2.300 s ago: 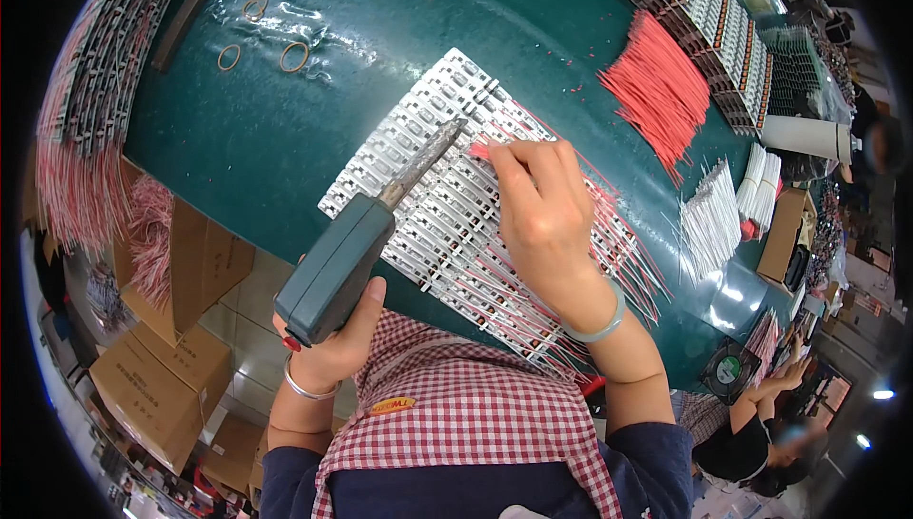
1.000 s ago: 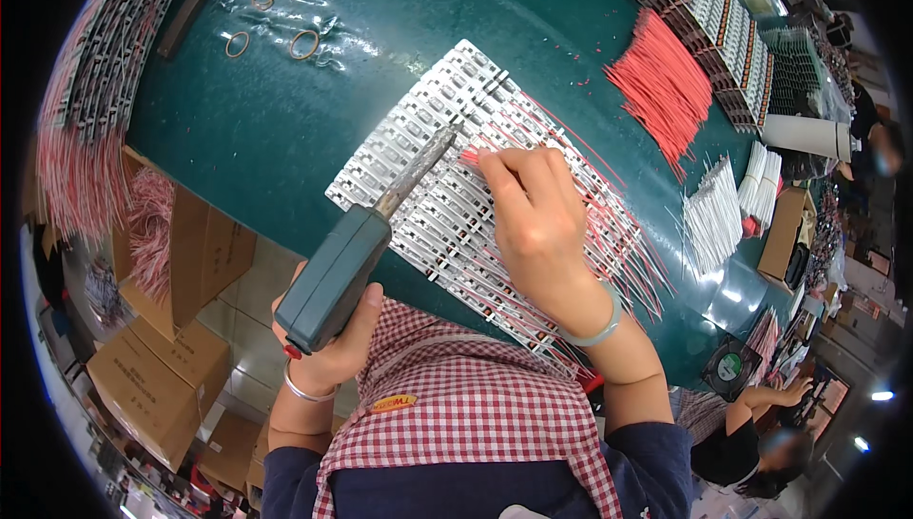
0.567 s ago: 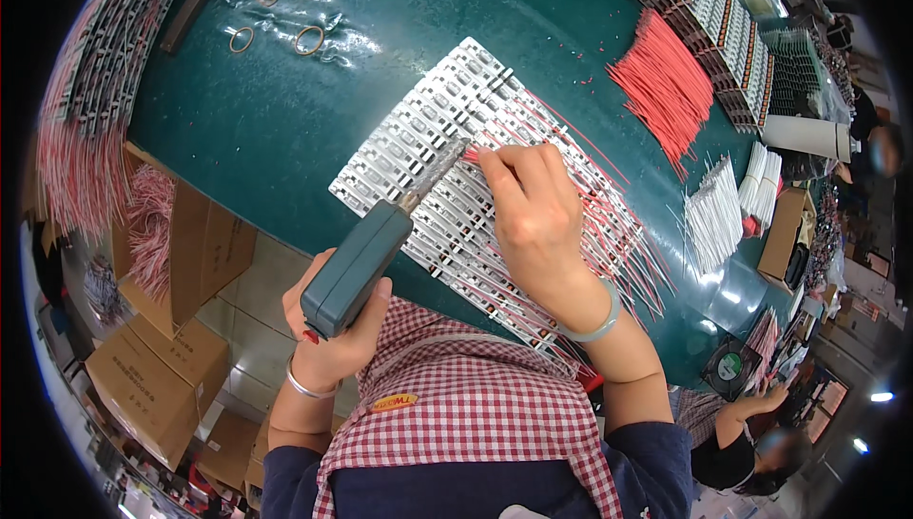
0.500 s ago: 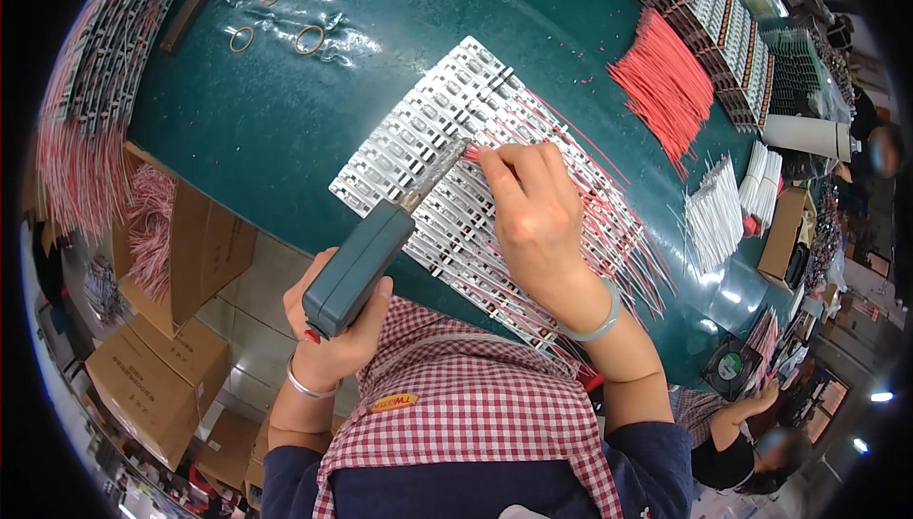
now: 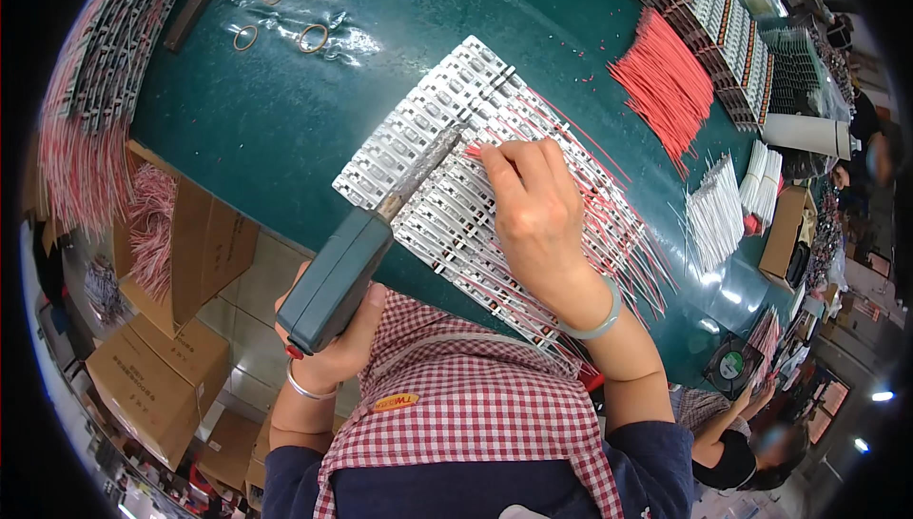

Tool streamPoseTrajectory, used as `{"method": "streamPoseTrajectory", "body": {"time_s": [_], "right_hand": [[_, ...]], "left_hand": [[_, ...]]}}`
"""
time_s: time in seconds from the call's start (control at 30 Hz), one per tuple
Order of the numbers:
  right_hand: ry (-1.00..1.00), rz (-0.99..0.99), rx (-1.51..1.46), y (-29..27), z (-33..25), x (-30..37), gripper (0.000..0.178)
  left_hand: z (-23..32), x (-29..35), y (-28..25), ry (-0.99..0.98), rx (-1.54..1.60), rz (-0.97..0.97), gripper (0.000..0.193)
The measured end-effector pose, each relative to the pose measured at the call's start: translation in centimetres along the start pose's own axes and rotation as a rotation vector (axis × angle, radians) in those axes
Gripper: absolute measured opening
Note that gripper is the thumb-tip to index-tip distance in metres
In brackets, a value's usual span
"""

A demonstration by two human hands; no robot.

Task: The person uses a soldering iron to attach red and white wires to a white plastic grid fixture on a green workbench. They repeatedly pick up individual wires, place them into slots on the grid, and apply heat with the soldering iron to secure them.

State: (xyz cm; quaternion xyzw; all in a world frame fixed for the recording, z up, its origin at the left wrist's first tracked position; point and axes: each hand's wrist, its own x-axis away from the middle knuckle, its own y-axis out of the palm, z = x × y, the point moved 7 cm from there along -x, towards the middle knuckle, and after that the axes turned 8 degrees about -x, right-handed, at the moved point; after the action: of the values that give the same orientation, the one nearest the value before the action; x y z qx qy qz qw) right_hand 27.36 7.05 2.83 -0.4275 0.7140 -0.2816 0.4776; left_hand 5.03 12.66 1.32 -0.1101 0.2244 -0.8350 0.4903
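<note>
Module sheet (image 5: 392,143): mid-surface (image 5: 219,134). Red wires (image 5: 474,151): near sheet centre, ends pinched in right hand (image 5: 537,215), grip closed. Dark-green tool (image 5: 338,276): seven o'clock, left hand's (image 5: 344,352) grip wrapped around it; tip now off the wires, contact seemingly broken.

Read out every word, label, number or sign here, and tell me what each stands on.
Yellow oval badge on the checked apron: red letters, not quoted here.
Cardboard boxes: dark print, too blurred to read.
Round green label on a black square part: too small to read.
</note>
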Motion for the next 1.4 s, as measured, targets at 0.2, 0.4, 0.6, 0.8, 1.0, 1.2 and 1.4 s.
{"method": "streamPoseTrajectory", "body": {"time_s": [0.2,0.4,0.6,0.8,1.0,1.2,1.4], "right_hand": [[-0.016,0.034,-0.017,-0.3,-0.5,0.5,0.027],[-0.011,0.025,-0.022,0.1,-0.8,0.7,0.026],[-0.015,0.023,-0.005,0.3,-0.9,0.7,0.025],[-0.002,0.009,0.002,0.3,-1.0,0.7,0.025],[-0.007,0.029,-0.024,0.4,-0.9,0.9,0.024],[-0.011,0.036,-0.036,0.4,-0.9,0.9,0.025],[-0.017,0.028,-0.017,0.5,-0.9,0.8,0.025]], "left_hand": [[0.0,0.2,-0.2,0.012,-0.02,0.003,0.024],[0.4,0.1,-0.2,0.072,-0.06,-0.023,0.024],[0.4,0.1,0.0,0.016,-0.061,-0.088,0.024],[0.0,0.1,0.1,-0.013,-0.024,-0.096,0.025],[0.8,-0.2,0.0,0.106,-0.064,-0.061,0.025],[0.4,-0.1,0.2,0.04,-0.038,-0.081,0.024],[0.1,0.1,0.4,-0.029,-0.048,-0.115,0.022]]}}
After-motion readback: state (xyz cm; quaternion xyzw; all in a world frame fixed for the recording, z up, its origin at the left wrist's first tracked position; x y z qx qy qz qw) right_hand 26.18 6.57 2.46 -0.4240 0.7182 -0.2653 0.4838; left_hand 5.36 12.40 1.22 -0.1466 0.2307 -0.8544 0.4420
